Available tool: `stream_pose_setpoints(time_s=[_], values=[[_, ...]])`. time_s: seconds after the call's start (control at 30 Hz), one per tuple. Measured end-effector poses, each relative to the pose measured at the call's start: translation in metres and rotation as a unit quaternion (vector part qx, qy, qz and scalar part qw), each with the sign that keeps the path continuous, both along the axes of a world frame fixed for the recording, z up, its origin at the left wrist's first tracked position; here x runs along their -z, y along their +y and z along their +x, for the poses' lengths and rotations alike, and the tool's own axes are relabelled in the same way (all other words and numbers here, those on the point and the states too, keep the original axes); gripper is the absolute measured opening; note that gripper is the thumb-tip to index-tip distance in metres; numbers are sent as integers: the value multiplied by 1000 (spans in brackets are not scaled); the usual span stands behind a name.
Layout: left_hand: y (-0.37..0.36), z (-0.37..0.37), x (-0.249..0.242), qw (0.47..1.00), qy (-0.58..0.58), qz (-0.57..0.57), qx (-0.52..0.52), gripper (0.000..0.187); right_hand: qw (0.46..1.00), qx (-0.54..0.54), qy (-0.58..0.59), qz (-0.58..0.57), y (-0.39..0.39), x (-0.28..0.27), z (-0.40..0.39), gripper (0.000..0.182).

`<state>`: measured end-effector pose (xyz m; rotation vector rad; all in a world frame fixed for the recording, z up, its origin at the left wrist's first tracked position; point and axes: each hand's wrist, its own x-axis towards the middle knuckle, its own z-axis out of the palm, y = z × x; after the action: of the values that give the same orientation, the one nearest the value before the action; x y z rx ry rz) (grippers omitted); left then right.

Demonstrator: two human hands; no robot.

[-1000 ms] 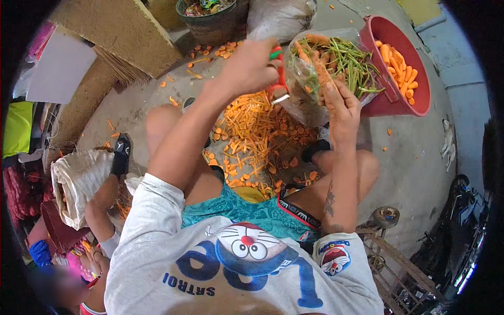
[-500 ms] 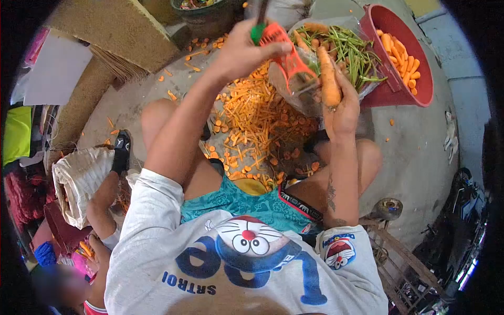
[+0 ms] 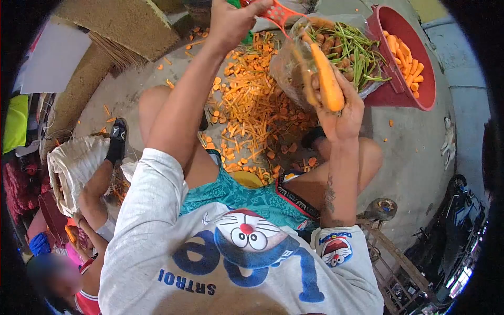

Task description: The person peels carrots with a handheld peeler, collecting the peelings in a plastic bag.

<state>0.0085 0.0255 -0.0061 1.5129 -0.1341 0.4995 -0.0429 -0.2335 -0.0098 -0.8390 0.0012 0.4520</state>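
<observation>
My left hand (image 3: 231, 29) is closed around an orange-red peeler (image 3: 281, 13) with a green part near the grip, at the top of the view. My right hand (image 3: 346, 113) grips a carrot (image 3: 329, 86) from below, its thin end pointing up and away from me. The carrot's upper side looks smooth and bright orange. A blurred orange strip of peel (image 3: 307, 79) shows along its left side. The peeler is beyond the carrot's thin end, apart from it. Just behind the right hand lies a clear plastic bag (image 3: 286, 63) with green beans (image 3: 362, 52) and brownish carrots (image 3: 331, 44).
A tilted red tub (image 3: 428, 86) at the upper right holds peeled carrots (image 3: 404, 60). Carrot peels and slices (image 3: 252, 110) cover the floor between my legs. At the left, another person (image 3: 92, 273) sits by a white sack (image 3: 79, 163). A metal frame (image 3: 391, 257) stands at the right.
My left hand has moved up and away with the peeler, past the carrot's thin end. The carrot now shows a smoother, brighter face, with a strip of peel beside it.
</observation>
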Motion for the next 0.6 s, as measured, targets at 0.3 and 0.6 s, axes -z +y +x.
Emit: stream_pose_setpoints(time_s=[0.3,0.6], values=[[-28,-22,-20,993,-2,81,83,19,998,6,-58,0,-5,5,-5,39],[-55,-32,-4,990,-58,101,77,27,997,54,-13,-50,-2,-4,-2,39]])
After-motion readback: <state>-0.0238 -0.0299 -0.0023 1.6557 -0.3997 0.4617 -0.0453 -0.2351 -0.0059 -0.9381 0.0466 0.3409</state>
